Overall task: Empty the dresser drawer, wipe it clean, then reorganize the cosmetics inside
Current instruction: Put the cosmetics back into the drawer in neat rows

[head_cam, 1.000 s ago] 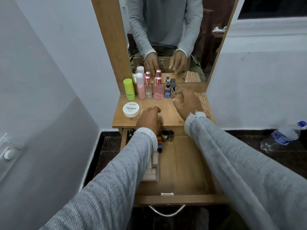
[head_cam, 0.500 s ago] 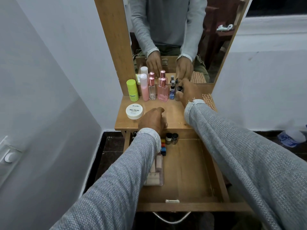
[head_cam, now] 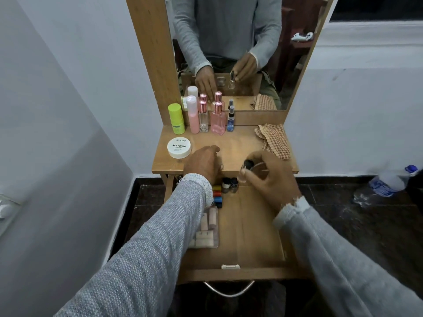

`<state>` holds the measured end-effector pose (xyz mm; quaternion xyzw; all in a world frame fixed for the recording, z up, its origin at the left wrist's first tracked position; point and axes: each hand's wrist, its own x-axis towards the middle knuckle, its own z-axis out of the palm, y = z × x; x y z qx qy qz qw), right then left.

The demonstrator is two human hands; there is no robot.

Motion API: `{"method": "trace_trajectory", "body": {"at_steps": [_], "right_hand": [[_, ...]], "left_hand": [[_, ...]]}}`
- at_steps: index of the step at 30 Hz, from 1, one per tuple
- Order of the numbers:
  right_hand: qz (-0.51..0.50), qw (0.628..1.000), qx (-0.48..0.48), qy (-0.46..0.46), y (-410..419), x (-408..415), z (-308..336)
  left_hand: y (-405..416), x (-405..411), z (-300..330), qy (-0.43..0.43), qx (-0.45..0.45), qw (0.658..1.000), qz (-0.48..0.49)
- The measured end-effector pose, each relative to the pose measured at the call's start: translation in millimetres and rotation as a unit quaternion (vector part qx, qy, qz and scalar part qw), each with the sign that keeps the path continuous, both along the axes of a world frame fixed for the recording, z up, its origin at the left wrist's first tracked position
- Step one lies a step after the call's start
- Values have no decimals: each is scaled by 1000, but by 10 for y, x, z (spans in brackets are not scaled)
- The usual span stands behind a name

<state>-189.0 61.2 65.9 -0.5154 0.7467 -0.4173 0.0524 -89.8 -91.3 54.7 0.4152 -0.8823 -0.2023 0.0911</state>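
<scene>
The wooden drawer (head_cam: 251, 229) stands pulled out below the dresser top (head_cam: 235, 145). My right hand (head_cam: 272, 177) pinches a small clear bottle with a black cap (head_cam: 245, 171) above the drawer's back edge. My left hand (head_cam: 202, 162) rests on the front edge of the dresser top, fingers loosely bent, holding nothing. Inside the drawer lie two small dark-capped bottles (head_cam: 229, 184), a row of coloured small bottles (head_cam: 217, 195) and a clear pouch of beige tubes (head_cam: 204, 229).
Along the mirror base stand a green tube (head_cam: 176, 118), a pink bottle (head_cam: 192, 115), a clear bottle (head_cam: 203, 116), a pink perfume bottle (head_cam: 218, 118) and a small blue spray (head_cam: 231, 120). A white nail polish remover jar (head_cam: 179, 147) and checked cloth (head_cam: 273, 140) lie on top. A water bottle (head_cam: 384, 185) lies on the floor.
My right hand took the small black-capped bottle from the row by the mirror and carried it back toward me, over the drawer. My left hand stayed put.
</scene>
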Motion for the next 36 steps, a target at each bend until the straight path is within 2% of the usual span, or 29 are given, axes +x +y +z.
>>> {"method": "trace_trajectory", "body": {"at_steps": [3,11,16,23,27,33,36], "right_hand": [[-15,997,69,1,125,68,-434],[-94,988,122,-32,-68,-20,-933],[-119,981,149,-36,-209,-80,-1051],[-163,964,184,-98,-252,-107,-1152],[-173,959,164,-151,-255,-109,-1191],[-177,956,158,-170,-288,-106,-1221],[-173,947,234,-136,-310,-132,-1217]], "left_hand": [[20,41,-22,9,-5,1000,-9],[37,71,-3,21,10,1000,-17],[33,77,-7,27,10,999,-16],[21,76,-6,26,8,1000,-15],[25,79,-4,23,8,1000,-15],[25,82,6,20,11,1000,-14],[26,82,2,22,6,1000,-13]]}}
